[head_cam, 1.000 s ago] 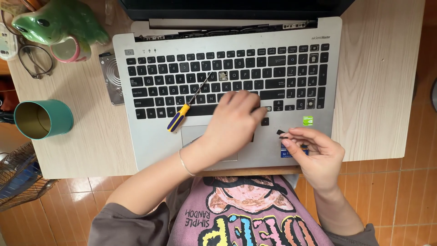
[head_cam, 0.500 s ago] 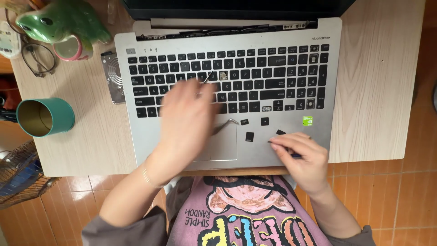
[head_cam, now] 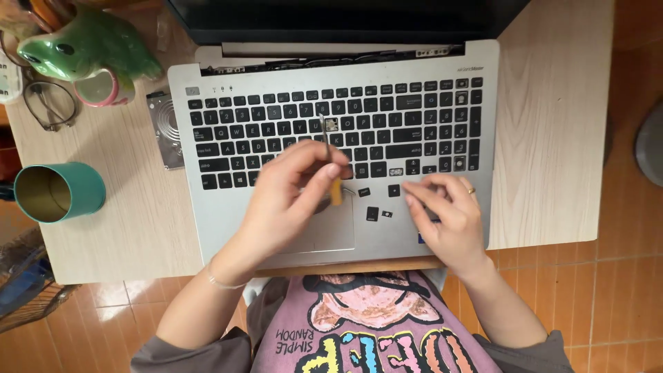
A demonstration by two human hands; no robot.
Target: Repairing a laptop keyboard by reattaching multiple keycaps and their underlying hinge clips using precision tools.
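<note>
left hand (head_cam: 290,197) now lifted off palm rest, fingers pinching screwdriver (head_cam: 330,162), tip near bare key socket (head_cam: 330,125) on laptop keyboard (head_cam: 331,131); a second ago lay flat beside tool. right hand (head_cam: 445,211) fingers loosely curled, spread over palm rest, grip unclear. loose black keycaps (head_cam: 373,213) beside touchpad. small blue sticker mostly hidden under right hand.

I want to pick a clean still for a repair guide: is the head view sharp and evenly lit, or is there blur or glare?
Head view: light is soft and even, the keyboard sharp; the left hand with its screwdriver and the right hand show slight motion softness; glare patches lie on the floor tiles at lower left; the laptop screen is dark.
</note>
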